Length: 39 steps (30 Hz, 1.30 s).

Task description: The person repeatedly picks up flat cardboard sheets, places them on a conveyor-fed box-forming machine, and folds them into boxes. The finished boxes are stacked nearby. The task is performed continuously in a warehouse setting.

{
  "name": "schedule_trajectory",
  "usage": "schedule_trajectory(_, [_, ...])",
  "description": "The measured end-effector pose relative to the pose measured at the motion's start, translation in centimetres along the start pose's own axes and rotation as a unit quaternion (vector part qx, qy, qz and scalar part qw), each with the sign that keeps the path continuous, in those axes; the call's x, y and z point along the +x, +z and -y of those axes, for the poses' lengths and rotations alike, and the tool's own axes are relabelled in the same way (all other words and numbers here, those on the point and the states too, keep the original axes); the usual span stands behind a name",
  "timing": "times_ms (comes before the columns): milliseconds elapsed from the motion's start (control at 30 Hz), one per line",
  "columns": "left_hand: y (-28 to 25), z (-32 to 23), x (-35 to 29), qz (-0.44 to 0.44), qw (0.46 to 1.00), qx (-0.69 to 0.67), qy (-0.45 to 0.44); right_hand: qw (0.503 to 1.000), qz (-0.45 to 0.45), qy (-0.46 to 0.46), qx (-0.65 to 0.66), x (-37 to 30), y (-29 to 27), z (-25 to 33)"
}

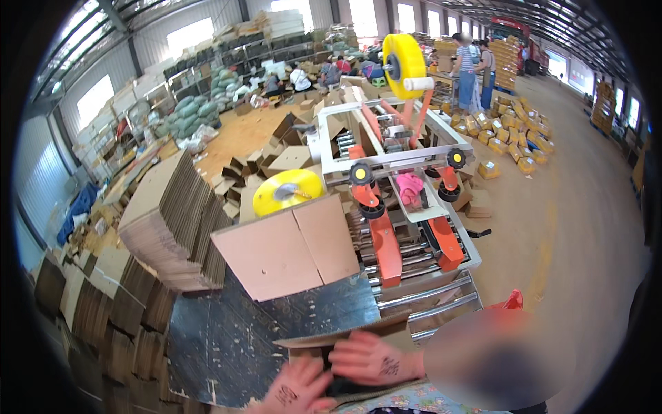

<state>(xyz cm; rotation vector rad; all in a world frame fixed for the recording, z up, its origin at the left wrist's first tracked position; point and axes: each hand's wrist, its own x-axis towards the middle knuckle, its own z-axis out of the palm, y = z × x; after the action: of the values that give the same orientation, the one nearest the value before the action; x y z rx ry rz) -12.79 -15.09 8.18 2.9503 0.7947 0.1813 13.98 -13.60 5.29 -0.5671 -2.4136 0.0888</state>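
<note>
At the lower edge, an opened-out cardboard box (396,332) lies against my body, one flap raised toward the table. My left hand (296,386) rests by its near left side with the fingers spread. Over the dark box opening is my right hand (372,359), its fingers stretched out flat toward the left. Both hands touch or nearly touch the cardboard; exact contact is hard to make out. Beyond them, a larger carton (286,245) stands tilted on the dark worn table (227,338), with a yellow tape roll (288,193) behind its top edge.
A carton-taping machine (385,241) with orange guides and metal rollers (427,300) stands ahead right, a yellow tape roll (404,67) above. Flat cardboard stacks (176,221) rise at left. Farther off are people, and taped parcels (514,131) on the floor. A blurred patch covers the lower right.
</note>
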Motion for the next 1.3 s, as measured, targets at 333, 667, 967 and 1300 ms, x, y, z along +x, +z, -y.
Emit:
schedule_trajectory(333, [3.1,3.3,7.4,-0.086,0.849,-0.362,-0.375,0.953,-0.096,0.279,0.06,-15.0,-0.6,2.1])
schedule_trajectory(667, [9.2,-2.2,39.2,-0.005,0.96,-0.278,0.005,0.777,-0.362,0.441,-0.267,-22.7,-3.5,2.4])
schedule_trajectory(967, [9.8,5.5,31.4,-0.233,0.964,-0.106,0.076,0.756,-0.39,0.407,-0.333,-12.7,2.0,-17.0])
schedule_trajectory(1300, [6.7,22.2,15.8,-0.289,0.906,0.191,-0.243,0.955,-0.067,0.204,-0.207,17.9,8.2,-30.0])
